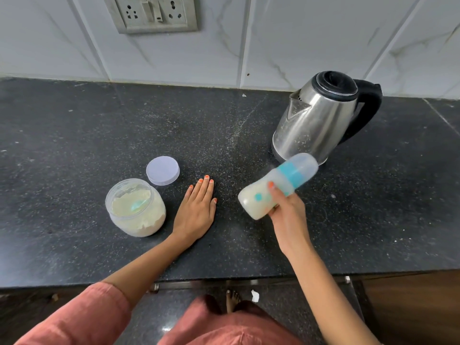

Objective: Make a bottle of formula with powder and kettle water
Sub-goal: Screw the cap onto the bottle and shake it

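one bottle (pixel 290 176) tilted in right grip (pixel 286 210)

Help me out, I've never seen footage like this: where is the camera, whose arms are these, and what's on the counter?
There is no machine here. A person wears a wide-angle camera on the head, so this single picture looks down over their own arms. The left hand lies flat on the black counter. The right hand grips a capped baby bottle, tilted and holding milky liquid. On the counter stand an open jar of powder with a teal scoop inside, its lid beside it, and a steel kettle further back.
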Demonstrator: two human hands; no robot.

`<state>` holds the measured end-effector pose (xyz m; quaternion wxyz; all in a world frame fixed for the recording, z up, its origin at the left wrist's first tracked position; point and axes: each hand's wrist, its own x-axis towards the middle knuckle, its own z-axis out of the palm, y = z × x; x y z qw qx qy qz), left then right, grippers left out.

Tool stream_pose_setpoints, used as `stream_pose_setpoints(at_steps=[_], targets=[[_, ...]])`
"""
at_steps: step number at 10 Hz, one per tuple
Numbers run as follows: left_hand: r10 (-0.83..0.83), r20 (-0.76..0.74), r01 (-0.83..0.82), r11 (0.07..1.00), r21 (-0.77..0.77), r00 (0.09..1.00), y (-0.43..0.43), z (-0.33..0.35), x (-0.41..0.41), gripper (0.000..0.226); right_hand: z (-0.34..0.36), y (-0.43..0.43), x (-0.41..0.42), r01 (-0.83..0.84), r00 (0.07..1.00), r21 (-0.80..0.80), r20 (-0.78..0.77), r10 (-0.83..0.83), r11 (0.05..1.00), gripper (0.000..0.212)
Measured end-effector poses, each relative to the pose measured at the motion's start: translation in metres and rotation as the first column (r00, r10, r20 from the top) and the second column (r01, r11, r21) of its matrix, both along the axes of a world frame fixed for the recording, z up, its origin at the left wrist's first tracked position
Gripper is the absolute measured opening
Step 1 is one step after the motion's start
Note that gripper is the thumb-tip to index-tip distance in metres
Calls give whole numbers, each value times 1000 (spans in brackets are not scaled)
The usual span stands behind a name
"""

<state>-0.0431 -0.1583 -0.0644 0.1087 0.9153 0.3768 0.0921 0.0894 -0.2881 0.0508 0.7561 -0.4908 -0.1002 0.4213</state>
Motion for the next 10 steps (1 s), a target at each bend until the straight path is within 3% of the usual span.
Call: stream_pose_setpoints(at_steps=[1,2,3,4,5,6,7,8,9,10], targets=[[0,-3,0,1000,-2,1000,-1,1,0,52,-2,3,0,10,1000,-5,-1,-10,1000,26],[5,-2,-5,1000,-6,1000,0,1,0,52,-3,-9,-10,-256,937,-178,196,289,950,34],[6,-6,-6,1000,-3,1000,-1,1,0,52,-2,-10,-5,-226,945,-167,200,258,960,35],[5,-11,-5,1000,13,1000,-1,1,0,52,-1,1,4,57,998,-19,-39,-58,998,28],[4,-13,-4,1000,14,1000,-2,2,0,52,-3,3,-5,46,998,-48,-39,-48,998,26],[5,-5,-5,1000,2,1000,-1,3,0,52,-4,-10,-15,-213,957,-242,141,252,947,33],[0,-12,0,1000,3,1000,-1,3,0,52,0,-9,-6,-136,978,-170,135,160,976,32],[1,-24,-1,1000,20,1000,-1,2,0,52,2,3,3,102,993,-22,-56,-103,995,21],[-1,-27,1,1000,17,1000,-1,2,0,52,-1,0,-5,-6,998,-103,61,12,995,25],[1,-22,-1,1000,5,1000,-1,2,0,52,-1,-12,-10,-229,912,-255,280,299,939,33]])
